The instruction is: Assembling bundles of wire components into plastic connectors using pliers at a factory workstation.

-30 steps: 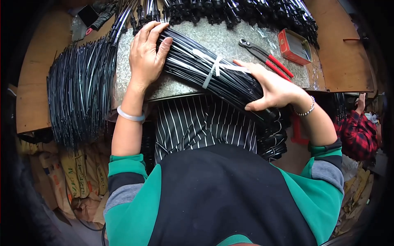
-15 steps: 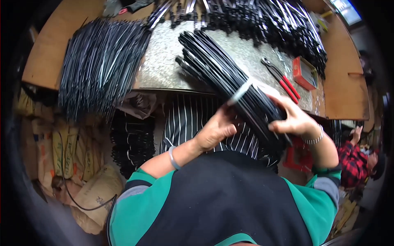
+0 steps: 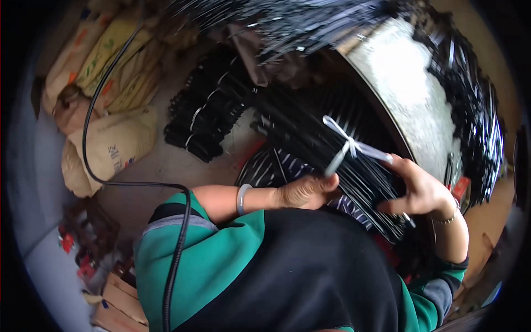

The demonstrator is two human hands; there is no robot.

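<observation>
A thick bundle of thin black strips (image 3: 368, 191), tied round with a pale white band (image 3: 349, 145), lies slantwise across my lap between my two hands. My left hand (image 3: 310, 191) is at the bundle's near left side, its thumb by the band and its other fingers tucked under and partly hidden. My right hand (image 3: 417, 191) grips the bundle from the right, fingers over the top by the band's end and thumb along the near side. On the floor to the left are more tied black bundles (image 3: 207, 110), stacked together.
Loose black strips (image 3: 287, 25) overhang the table edge at the top. More strips (image 3: 470, 105) heap along the right of the pale tabletop (image 3: 395, 72). Tan sacks (image 3: 119, 138) stand on the left floor. A black cable (image 3: 138, 183) runs down past my left arm.
My view has swung to the left and down, toward the floor. The tied bundle has come off the area over the table and down over my lap, still between both hands.
</observation>
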